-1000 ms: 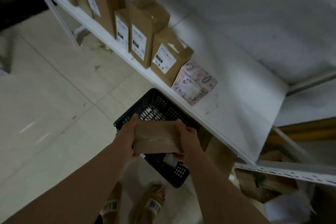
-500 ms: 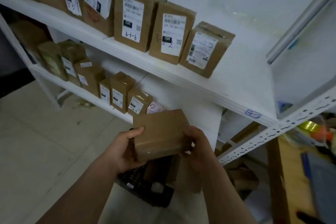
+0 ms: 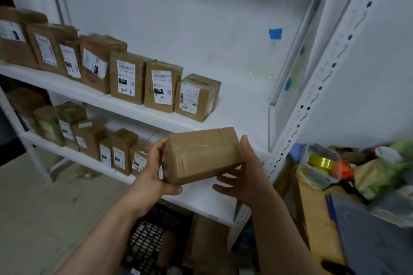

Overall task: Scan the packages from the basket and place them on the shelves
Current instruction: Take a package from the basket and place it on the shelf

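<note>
Package (image 3: 201, 154): held clear of the shelf (image 3: 234, 118), before its front edge, above the basket (image 3: 152, 236). Left hand (image 3: 154, 169) grip clamped on its left end, right hand (image 3: 243, 176) grip on its right end.

Brown package (image 3: 202, 155), white shelves (image 3: 234, 105)
</note>
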Available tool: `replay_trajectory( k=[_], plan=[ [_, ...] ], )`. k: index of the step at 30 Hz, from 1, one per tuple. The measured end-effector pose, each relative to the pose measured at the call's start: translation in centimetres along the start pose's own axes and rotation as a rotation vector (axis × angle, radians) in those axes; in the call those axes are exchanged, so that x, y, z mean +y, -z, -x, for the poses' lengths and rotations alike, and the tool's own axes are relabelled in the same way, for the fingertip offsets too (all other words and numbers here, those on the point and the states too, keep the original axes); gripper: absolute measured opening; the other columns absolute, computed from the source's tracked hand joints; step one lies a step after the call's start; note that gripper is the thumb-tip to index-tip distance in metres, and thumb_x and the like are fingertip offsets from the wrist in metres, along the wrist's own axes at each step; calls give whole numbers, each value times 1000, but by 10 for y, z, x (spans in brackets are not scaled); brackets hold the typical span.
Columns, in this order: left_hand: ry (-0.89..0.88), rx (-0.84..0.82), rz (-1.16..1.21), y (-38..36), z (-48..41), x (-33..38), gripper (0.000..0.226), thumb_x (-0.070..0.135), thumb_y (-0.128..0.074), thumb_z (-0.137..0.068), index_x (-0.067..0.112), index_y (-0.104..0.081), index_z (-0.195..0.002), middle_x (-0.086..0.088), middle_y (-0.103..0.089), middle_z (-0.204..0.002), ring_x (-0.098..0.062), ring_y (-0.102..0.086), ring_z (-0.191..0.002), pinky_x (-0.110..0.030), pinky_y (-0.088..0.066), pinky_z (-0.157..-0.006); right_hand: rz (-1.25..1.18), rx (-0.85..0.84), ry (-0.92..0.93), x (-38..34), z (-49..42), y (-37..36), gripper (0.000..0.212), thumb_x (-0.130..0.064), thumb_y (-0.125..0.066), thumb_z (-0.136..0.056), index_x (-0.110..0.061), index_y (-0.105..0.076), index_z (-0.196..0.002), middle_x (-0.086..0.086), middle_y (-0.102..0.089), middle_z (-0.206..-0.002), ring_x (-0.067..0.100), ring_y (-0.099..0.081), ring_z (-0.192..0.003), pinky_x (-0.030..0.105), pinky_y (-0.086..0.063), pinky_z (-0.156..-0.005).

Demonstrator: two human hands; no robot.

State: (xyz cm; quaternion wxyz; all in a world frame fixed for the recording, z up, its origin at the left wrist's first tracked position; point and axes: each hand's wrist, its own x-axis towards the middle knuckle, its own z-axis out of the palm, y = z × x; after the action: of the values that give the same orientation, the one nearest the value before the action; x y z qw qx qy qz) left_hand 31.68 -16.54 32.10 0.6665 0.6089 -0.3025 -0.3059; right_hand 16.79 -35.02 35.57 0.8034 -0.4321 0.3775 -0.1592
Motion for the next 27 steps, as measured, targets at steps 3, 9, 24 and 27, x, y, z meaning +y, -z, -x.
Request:
replay_trajectory(
  k=[3,9,24,27],
  plan=[
    [-73,-4,-65,-22,6,13,116,-19,-77,-66,70,-35,-128,22,-41,-139,-9,-41,-132,-40,-55,-96,-57,20,-12,-13,12,11,79,-74,-71,-74,-25,-42,-130,18,-54,-128,43,-60,-113,63,-56,-88],
    [-86,-272,10,-59,12,40,120,8,-92,-56,66,-29,-141,21,-38,-149,-12,-43,-136,-39,-49,-101,-311,-110,174,-22,25,51,58,-41,-73,-83,-18,-58,-134,21,-58,-136,45,-60,-119,66,-51,-95],
    [182,-168,281,-123,-18,60,94,30,-90,-53,15,-54,-139,-15,-70,-124,-37,-64,-118,-48,-57,-83,-138,-134,452,-51,59,105,65,-60,-65,-76,-21,-64,-128,9,-72,-119,31,-65,-118,54,-56,-91],
    [149,-167,216,-128,-21,65,117,28,-97,-37,32,-44,-141,-7,-73,-119,-28,-70,-107,-46,-54,-84,51,-124,409,-56,60,115,78,-72,-68,-70,-22,-63,-130,11,-72,-116,22,-71,-102,54,-52,-98]
  ],
)
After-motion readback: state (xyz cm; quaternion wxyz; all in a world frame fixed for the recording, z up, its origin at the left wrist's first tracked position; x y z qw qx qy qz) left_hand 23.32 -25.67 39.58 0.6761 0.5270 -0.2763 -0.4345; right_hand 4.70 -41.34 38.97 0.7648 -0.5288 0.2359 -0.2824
